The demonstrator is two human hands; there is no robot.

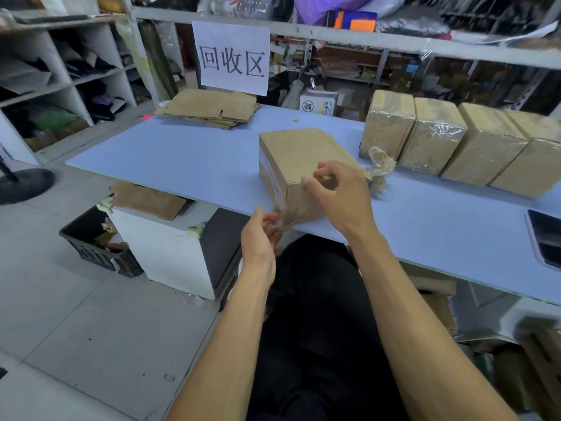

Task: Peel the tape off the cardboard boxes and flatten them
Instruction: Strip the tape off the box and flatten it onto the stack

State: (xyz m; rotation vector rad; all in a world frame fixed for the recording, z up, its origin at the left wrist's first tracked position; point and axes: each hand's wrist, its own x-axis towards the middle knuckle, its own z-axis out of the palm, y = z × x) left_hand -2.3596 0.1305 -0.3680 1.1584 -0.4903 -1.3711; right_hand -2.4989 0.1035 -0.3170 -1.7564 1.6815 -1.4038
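Peeling tape was the step you had in hand: your left hand [261, 235] hung just off the near edge of the pale blue table [182, 156], its fingers curled toward what looked like a thin clear strip coming off the lower near corner of the plain brown cardboard box [291, 153]. Blur kept me from telling whether you truly pinched that strip. Your right hand [337, 189] rested on the box's near top corner, fingers bent and picking at the edge, though what they held, if anything, I could not tell.

The box stood closed at the table's near edge, its brown faces dull and scuffed. A crumpled wad of peeled tape [379, 165] lay just beside it. By my judgement, your next move called for pulling the strip clear, then opening the seams to press the box flat. Four brown boxes wrapped in shiny tape [440, 141] waited in a row to the right, and a stack of flattened cardboard [212, 107] sat at the far side.
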